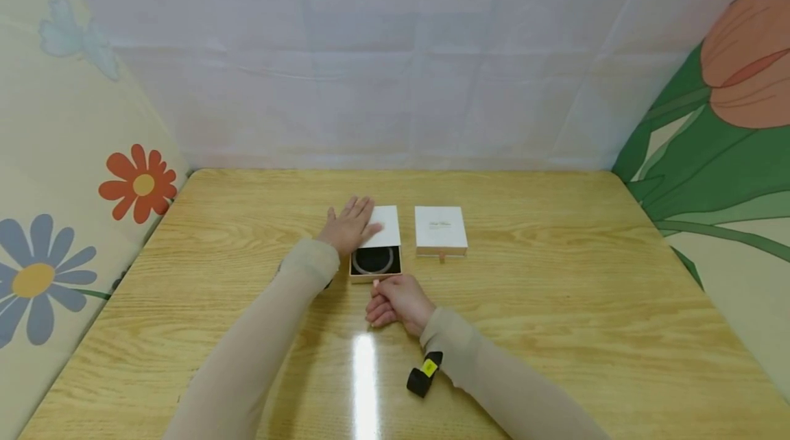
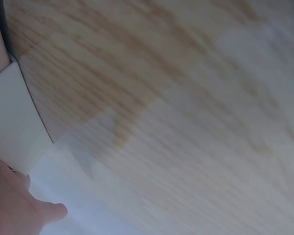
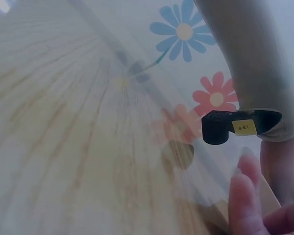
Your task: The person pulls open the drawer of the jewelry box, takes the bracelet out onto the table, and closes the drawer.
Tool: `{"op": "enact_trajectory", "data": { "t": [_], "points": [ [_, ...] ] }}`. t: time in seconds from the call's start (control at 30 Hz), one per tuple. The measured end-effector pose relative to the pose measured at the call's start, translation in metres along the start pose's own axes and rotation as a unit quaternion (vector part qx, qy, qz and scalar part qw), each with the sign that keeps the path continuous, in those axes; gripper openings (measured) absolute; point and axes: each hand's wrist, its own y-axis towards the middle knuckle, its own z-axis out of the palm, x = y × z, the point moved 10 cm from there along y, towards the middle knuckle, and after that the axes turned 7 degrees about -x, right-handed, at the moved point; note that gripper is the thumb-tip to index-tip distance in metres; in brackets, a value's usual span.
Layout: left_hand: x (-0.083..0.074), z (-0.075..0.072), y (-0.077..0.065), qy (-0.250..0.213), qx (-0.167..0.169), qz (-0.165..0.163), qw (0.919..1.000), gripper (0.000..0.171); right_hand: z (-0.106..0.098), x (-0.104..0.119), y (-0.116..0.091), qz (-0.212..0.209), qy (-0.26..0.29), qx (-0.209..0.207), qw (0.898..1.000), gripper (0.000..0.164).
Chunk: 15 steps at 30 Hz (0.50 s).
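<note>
A white slide-out box stands near the middle of the table. Its drawer is partly out at the front, with a black lining and a pale round bangle inside. My left hand presses flat on the white top, fingers spread. At the drawer's front edge, my right hand pinches a small pull tab between thumb and forefinger, other fingers curled; the tab itself is mostly hidden. The left wrist view shows the box's side beside the left thumb. Only fingers show in the right wrist view.
To the right sits a second white box, closed, with a brown pull tab and small printing on top. Both stand on a wood-grain table. A white cloth hangs behind, with flower-patterned panels at the sides.
</note>
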Motion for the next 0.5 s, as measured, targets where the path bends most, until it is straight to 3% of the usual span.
{"op": "enact_trajectory", "data": {
  "t": [0.5],
  "points": [
    [0.0059, 0.0066, 0.0057, -0.007, -0.004, 0.005, 1.0, 0.07, -0.001, -0.0055, -0.0015, 0.002, -0.002, -0.003, 1.0, 0.018]
  ]
}}
